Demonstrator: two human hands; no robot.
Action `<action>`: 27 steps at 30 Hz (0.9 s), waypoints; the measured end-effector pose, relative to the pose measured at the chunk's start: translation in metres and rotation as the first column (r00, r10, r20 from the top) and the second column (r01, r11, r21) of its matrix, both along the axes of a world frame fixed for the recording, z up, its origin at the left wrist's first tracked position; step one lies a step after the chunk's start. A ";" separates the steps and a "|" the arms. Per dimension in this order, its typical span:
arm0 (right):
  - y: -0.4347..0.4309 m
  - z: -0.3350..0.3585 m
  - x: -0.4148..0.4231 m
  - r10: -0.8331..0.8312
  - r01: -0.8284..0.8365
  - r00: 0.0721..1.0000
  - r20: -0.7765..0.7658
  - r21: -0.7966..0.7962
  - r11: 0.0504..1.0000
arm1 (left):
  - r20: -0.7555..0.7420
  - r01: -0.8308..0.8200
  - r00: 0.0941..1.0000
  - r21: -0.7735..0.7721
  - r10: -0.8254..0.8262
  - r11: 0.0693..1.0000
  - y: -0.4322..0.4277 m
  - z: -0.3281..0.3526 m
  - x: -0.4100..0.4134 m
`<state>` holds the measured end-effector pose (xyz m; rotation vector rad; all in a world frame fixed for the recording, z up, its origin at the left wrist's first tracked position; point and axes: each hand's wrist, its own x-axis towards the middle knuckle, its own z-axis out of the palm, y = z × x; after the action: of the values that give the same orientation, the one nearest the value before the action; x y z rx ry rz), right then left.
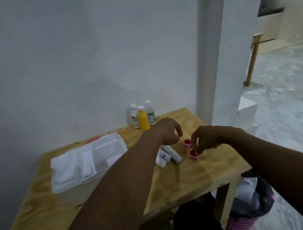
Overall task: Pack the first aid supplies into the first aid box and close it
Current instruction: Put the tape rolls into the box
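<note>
Two bare forearms, no sleeves, watch or rings showing, enter from lower frame; left hand point(168, 131), right hand point(208, 138).

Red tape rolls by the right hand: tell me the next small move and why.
Probably close the right hand on the nearer red tape roll and carry it left to the open first aid box. Its fingertips already touch that roll, the second red roll lies just beyond, and the left hand hovers empty above the white rolled bandages.

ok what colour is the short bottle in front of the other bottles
Yellow bottle with a white cap, clearest in the head view.
</note>
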<state>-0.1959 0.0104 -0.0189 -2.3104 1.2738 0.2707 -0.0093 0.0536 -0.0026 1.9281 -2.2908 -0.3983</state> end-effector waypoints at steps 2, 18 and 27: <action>0.000 -0.007 -0.004 0.000 0.000 1.000 0.026 0.025 1.000 | 0.044 0.036 0.998 0.025 -0.037 0.999 -0.009 -0.012 -0.015; 0.006 -0.025 0.005 0.102 -0.083 0.980 0.171 -0.117 0.990 | 0.039 -0.012 0.999 -0.014 0.012 1.000 -0.027 -0.031 0.002; 0.016 0.040 0.077 0.206 -0.094 0.937 0.282 -0.365 0.926 | 0.005 -0.226 0.972 -0.234 0.234 0.946 0.031 0.054 0.104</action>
<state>-0.1188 0.0265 0.0212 -2.6183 1.0455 -0.2928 0.0950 0.0842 0.0517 2.0604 -1.9927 -0.0697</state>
